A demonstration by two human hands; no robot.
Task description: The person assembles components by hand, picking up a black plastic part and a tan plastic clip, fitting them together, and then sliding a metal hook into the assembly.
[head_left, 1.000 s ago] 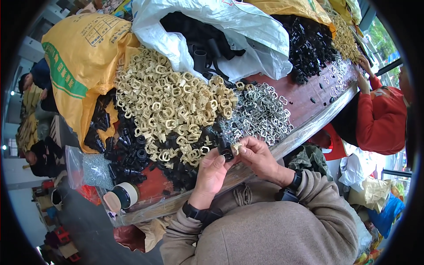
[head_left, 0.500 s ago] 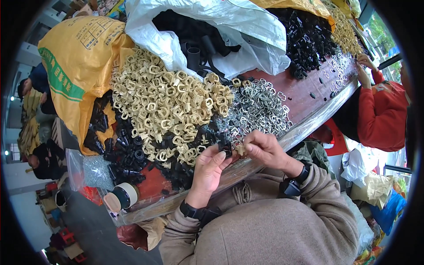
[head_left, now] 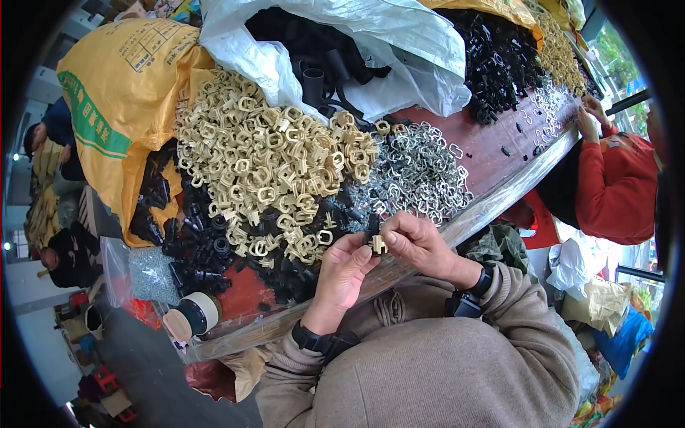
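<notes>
Over the near table edge, my left hand [head_left: 342,274] is closed on a small black plastic fitting [head_left: 373,224], which stands upright from its fingertips. A beige plastic clip [head_left: 378,245] sits against that fitting, close to the left thumb. Thumb and forefinger of my right hand [head_left: 422,247] pinch together at the clip's right side. Fingers partly cover both pieces, so how they join is hidden. Just beyond my hands lie a heap of beige plastic clips [head_left: 264,160] and a pile of metal rings [head_left: 424,171].
Black plastic fittings [head_left: 200,242] spread at left beside a yellow woven sack [head_left: 107,93]. A white sack [head_left: 421,78] of black parts lies at the back. A spool [head_left: 198,314] stands at the near left corner. At right, a person in red [head_left: 617,182] handles small pieces.
My right hand has shifted left, bringing the beige clip against the black fitting. My left hand stays nearly in place.
</notes>
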